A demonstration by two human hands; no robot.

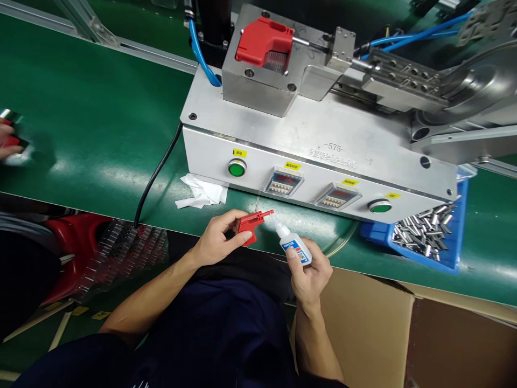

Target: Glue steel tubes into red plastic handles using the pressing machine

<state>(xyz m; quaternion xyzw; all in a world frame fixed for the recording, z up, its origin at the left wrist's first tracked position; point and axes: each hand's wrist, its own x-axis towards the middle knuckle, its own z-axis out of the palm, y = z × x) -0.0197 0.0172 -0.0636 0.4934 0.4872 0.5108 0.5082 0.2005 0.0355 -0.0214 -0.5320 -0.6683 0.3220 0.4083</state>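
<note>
My left hand point(220, 237) is closed on a red plastic part point(248, 225), shaped like a small pistol grip with a thin stem pointing right. In my right hand point(311, 272) is a white glue bottle point(296, 247) with a blue Loctite label, tilted so its nozzle aims up and left toward the stem. A small gap shows between nozzle and stem. Behind both hands stands a metal press machine point(258, 137); a similar red part point(262, 40) sits in its fixture block point(258, 89), against a metal rod.
A blue bin point(456, 237) of small metal tubes point(424, 229) stands at right. White tissue point(204, 191) lies before the machine. A black cable point(157, 170) crosses the green table point(100, 118). Another person's hand point(6, 141) is at far left. Below are a cardboard box point(359, 323) and clear plastic trays point(121, 256).
</note>
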